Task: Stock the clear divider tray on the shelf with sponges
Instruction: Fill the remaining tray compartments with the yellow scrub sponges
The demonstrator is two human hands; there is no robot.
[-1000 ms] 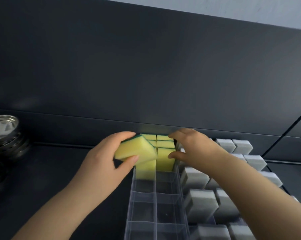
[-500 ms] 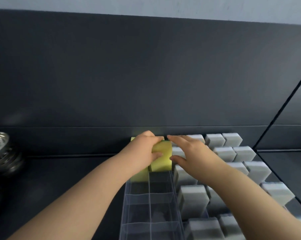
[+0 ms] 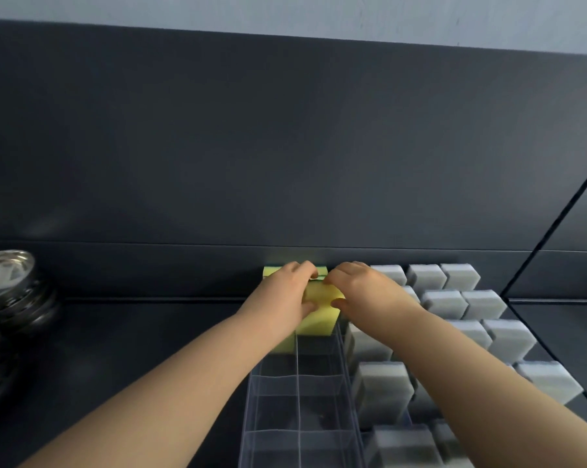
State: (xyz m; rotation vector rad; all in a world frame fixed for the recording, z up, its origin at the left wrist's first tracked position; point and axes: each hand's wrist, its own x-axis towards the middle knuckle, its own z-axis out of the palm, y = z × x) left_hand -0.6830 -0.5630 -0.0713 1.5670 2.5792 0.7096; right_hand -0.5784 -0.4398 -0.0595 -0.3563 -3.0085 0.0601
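both hands — left hand [image 3: 285, 295] and right hand [image 3: 363, 292] — are pinching a yellow sponge [image 3: 321, 310] with curled fingers, seating it at the far end of the clear divider tray [image 3: 299, 410]; likely light, soft, squashy — best gripped by its side faces.

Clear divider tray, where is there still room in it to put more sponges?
The clear divider tray has bare compartments in front of the yellow sponges, in both columns. The back end is crowded: both hands, left and right, press there. Grey sponges pack its right side.
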